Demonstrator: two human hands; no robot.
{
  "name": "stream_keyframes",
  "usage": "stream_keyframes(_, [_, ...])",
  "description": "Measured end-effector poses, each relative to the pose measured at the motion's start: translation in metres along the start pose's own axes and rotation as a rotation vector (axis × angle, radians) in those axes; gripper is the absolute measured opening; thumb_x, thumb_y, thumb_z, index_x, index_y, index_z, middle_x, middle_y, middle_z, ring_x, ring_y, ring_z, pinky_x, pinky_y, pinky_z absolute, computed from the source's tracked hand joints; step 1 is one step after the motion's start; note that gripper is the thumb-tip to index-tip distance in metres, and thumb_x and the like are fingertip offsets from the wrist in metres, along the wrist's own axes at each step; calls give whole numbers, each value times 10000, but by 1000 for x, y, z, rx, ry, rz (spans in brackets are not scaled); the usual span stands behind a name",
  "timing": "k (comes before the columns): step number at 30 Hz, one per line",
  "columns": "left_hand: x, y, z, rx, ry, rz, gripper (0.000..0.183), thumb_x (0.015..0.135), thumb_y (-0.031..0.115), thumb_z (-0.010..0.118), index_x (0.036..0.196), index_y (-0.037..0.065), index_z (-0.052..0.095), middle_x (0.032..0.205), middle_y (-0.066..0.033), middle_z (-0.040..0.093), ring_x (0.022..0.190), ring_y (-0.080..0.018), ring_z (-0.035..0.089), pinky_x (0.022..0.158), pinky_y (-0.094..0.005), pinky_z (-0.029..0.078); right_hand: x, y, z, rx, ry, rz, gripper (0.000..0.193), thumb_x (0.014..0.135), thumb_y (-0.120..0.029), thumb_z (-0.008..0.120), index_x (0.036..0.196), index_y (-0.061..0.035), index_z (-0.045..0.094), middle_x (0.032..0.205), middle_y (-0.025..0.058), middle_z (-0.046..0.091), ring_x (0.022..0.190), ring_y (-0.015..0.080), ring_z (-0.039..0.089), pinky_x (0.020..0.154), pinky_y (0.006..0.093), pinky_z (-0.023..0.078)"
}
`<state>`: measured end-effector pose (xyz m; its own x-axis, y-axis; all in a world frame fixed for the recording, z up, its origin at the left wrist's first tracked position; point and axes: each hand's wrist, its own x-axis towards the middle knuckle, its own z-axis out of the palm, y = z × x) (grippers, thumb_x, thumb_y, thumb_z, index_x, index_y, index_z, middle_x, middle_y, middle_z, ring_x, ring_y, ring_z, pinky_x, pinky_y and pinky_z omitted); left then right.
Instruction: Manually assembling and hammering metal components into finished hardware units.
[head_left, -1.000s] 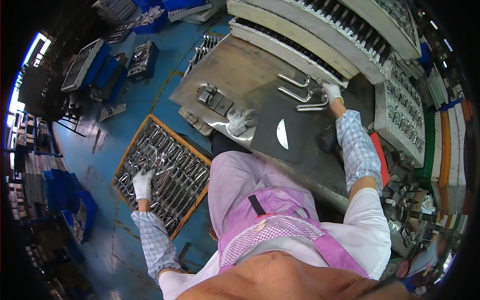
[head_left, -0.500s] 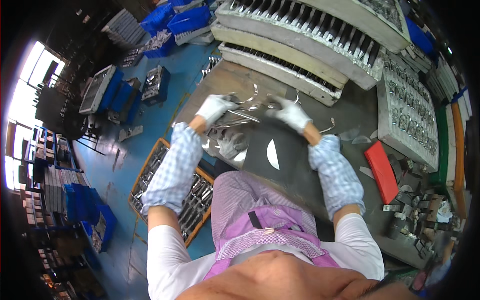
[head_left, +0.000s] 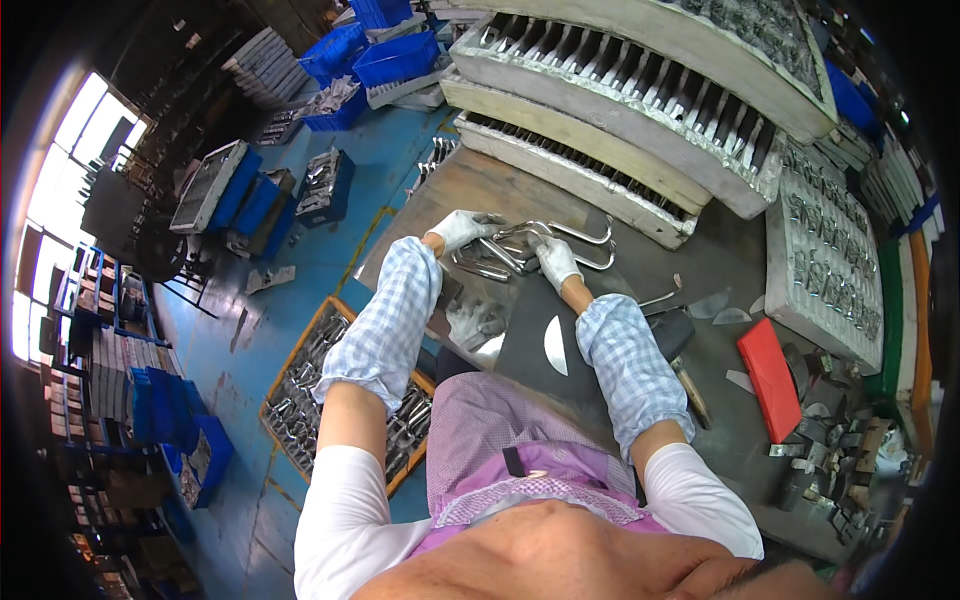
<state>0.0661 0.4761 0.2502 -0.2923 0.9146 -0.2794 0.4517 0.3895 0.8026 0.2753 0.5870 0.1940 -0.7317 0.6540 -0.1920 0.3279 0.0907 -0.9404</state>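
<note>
My left hand [head_left: 465,230] wears a white glove, its fingers closed around the left end of several shiny bent metal pieces [head_left: 520,243]. From the right, my right hand [head_left: 555,260], gloved too, grips the same pieces. Their hooked ends [head_left: 602,236] stick out past my right hand. Where one piece stops and another starts is partly hidden by the gloves. Below my left hand, a crumpled grey-white glove or cloth [head_left: 472,322] lies on the worktable [head_left: 400,245]. Nearer to me is a dark mat [head_left: 530,335] with a pale half-moon piece [head_left: 555,345] on it.
Stacked pale trays [head_left: 600,85] of metal parts line the table's far side; another tray [head_left: 825,265] stands right. A mallet-like tool [head_left: 680,355] lies beside my right sleeve, a red case [head_left: 770,380] farther right. An orange-edged crate [head_left: 290,420] of metal parts sits at lower left.
My hands have come closer together, the right one moving left and downward. The bent metal pieces are now bunched between them. The mallet-like tool beside my right sleeve has come into sight.
</note>
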Motion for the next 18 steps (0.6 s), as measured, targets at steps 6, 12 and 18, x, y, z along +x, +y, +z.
stream_keyframes(6, [12, 25, -14, 188, -37, 85, 379, 921, 307, 622, 1221, 84, 681, 1165, -112, 706, 1030, -216, 666, 924, -313, 483, 56, 40, 5, -252, 155, 137, 494, 905, -450, 534, 882, 1, 733, 837, 240, 700, 862, 382, 694, 770, 471, 521])
stream_keyframes(12, [-25, 69, -34, 305, 188, 119, 359, 902, 285, 619, 1179, 71, 696, 1070, -126, 726, 933, -218, 696, 863, -322, 508, 75, 34, 21, 29, 287, 169, 583, 946, -508, 501, 824, 26, 699, 614, 178, 663, 622, 357, 686, 626, 453, 539])
stream_keyframes(18, [-113, 84, 2, 89, 320, 59, 353, 862, 226, 658, 1137, 8, 693, 897, -194, 715, 766, -212, 688, 751, -327, 528, 40, -15, -5, -70, 14, 205, 515, 978, -467, 487, 895, -3, 696, 572, 102, 652, 464, 207, 624, 447, 365, 472])
